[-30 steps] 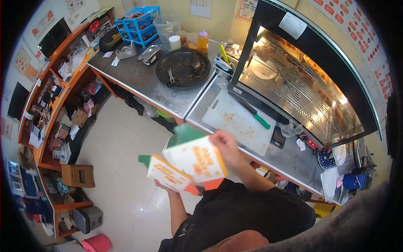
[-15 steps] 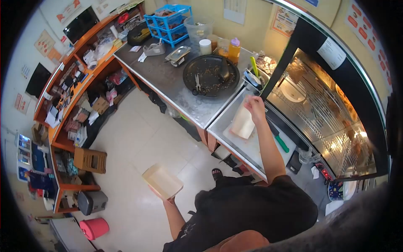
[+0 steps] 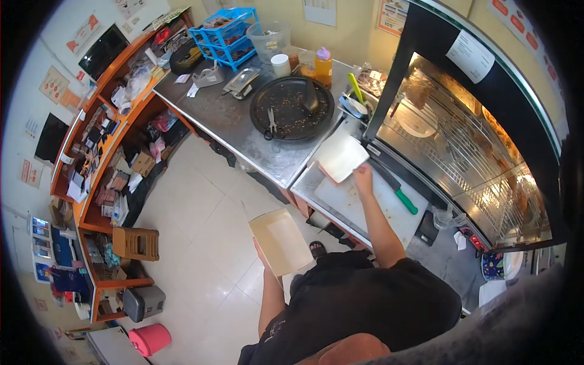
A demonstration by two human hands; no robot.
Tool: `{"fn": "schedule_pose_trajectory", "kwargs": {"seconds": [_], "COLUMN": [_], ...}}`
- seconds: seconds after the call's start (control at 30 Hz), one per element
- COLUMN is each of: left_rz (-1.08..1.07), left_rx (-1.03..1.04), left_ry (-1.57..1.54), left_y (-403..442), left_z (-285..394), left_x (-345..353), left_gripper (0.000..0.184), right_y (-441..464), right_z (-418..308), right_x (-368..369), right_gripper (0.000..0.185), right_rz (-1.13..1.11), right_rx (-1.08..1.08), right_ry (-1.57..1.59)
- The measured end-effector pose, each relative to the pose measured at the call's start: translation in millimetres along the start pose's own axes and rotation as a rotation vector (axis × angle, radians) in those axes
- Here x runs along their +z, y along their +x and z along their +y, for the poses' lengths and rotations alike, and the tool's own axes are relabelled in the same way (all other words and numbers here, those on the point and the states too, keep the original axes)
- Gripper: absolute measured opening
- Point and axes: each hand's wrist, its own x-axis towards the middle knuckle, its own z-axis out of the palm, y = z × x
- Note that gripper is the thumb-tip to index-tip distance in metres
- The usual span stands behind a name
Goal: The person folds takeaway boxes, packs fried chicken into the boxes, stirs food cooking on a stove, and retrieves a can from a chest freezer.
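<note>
While the open carton point(image 3: 281, 240) hangs over the bare floor point(image 3: 194, 219), left of the person and short of the desk point(image 3: 210, 118), its long axis runs slantwise from far left to near right. The left hand point(image 3: 263, 257) grips it along the left long side, so that hand is the nearer one. From the right hand point(image 3: 363, 176), the carton lies to the left and nearer to the body, with a clear gap between. That right hand pinches the near right edge of a white piece point(image 3: 344, 155), which I can't make out as sheet or shallow box; it covers the far left part of the cutting board point(image 3: 392, 214), touching or just above it, I can't tell. Just right of the right hand lies a green-handled knife point(image 3: 405, 201); farther off sits a black pan point(image 3: 287, 108).
</note>
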Motion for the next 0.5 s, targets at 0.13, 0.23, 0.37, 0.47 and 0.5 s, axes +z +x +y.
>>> {"fn": "schedule_pose_trajectory", "kwargs": {"seconds": [0.13, 0.23, 0.37, 0.47, 0.5], "left_rz": [0.020, 0.026, -0.006, -0.050, -0.066], "left_rx": [-0.048, -0.097, -0.188, -0.289, -0.326], "left_ry": [0.036, 0.076, 0.134, 0.198, 0.219], "left_y": [-3.2, -5.9, 1.6, 12.6, 17.1], "left_z": [-5.5, -6.6, -12.8, -27.2, -33.7], "left_x": [6.3, 10.7, 20.8, 35.0, 41.3], "left_gripper": [0.071, 0.070, 0.069, 0.068, 0.067], "right_y": [-12.4, -20.5, -65.7, -131.7, -155.0], "right_z": [-57.1, -70.5, -110.0, -120.3, -127.0], "right_x": [10.8, 2.6, -38.2, -62.4, -70.1], "right_gripper": [0.045, 0.051, 0.053, 0.060, 0.065], "right_rz": [-0.310, -0.474, -0.704, -1.035, -1.106], "right_rx": [0.224, 0.201, 0.281, 0.294, 0.313], "right_ry": [0.266, 0.325, 0.287, 0.292, 0.270]}}
